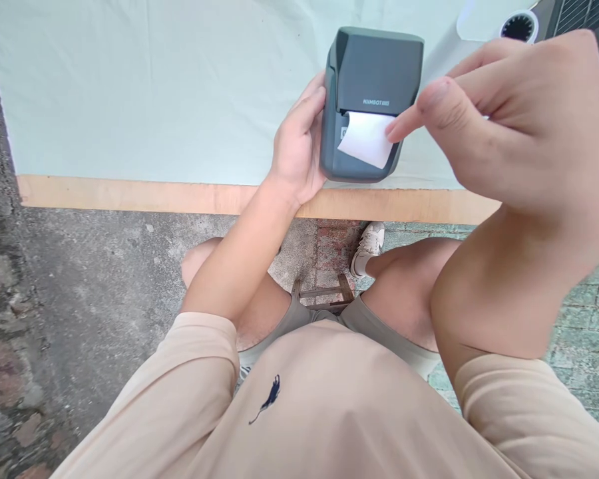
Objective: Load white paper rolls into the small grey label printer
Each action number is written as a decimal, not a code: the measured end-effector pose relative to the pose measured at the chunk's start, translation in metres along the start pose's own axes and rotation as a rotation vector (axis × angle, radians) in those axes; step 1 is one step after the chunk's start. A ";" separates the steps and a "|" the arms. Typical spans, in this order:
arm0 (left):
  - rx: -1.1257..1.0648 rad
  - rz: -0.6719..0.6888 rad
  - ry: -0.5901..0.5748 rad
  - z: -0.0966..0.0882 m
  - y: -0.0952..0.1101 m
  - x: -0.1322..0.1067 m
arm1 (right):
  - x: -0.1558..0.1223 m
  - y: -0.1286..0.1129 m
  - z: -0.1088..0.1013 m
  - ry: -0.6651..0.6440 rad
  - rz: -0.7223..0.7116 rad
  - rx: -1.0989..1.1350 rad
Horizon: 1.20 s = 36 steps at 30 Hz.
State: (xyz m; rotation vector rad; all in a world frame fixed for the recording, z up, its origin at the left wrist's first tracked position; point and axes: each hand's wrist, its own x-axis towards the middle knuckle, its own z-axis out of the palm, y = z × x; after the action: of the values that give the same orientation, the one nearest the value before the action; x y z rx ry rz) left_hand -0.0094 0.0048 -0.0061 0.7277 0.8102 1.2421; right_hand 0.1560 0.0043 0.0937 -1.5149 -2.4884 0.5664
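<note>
A dark grey label printer [379, 70] with "NIIMBOT" lettering sits near the front edge of the table. My left hand [299, 140] is wrapped round its left side, thumb along the casing and the other fingers partly hidden. From the slot across its front a blank white label [367, 138] sticks out, slightly curled and slanting over the lower casing. My right hand [519, 120] reaches in from the right, with one fingertip touching the label's right edge. Its thumb is apart from that fingertip, and the remaining fingers are bent and partly covered.
A pale cloth or sheet covers the table [154, 93], which has a bare wooden front edge [180, 196]. At the back right are a white roll with a dark core [519, 28] and a black object [586, 16]. My knees and a wooden stool [324, 291] are below.
</note>
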 end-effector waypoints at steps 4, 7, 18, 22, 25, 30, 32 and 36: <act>-0.095 0.058 -0.082 0.002 0.001 0.000 | -0.006 -0.007 -0.005 -0.069 0.025 0.035; -0.132 0.023 -0.046 0.001 -0.001 0.002 | -0.008 -0.008 -0.005 -0.009 -0.018 0.095; -0.061 -0.312 0.218 0.001 0.003 -0.011 | 0.011 0.004 0.013 0.075 0.016 -0.218; -0.116 -0.178 -0.076 0.009 0.006 -0.013 | 0.013 0.000 0.020 -0.025 0.080 -0.270; -0.048 -0.087 -0.214 0.012 0.009 -0.014 | 0.015 -0.003 0.023 -0.040 0.139 -0.273; -0.029 -0.043 -0.209 0.016 0.010 -0.015 | 0.013 -0.003 0.017 0.042 0.119 -0.143; -0.051 -0.038 -0.197 0.016 0.009 -0.014 | 0.010 0.001 0.014 0.098 0.095 -0.037; -0.073 -0.051 -0.109 0.010 0.005 -0.009 | 0.004 0.017 0.015 0.342 -0.022 0.427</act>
State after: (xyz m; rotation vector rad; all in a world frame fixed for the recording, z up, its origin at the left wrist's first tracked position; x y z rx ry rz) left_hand -0.0046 -0.0039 0.0050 0.7053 0.6862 1.1701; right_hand 0.1634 0.0116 0.0732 -1.2906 -1.9705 0.7111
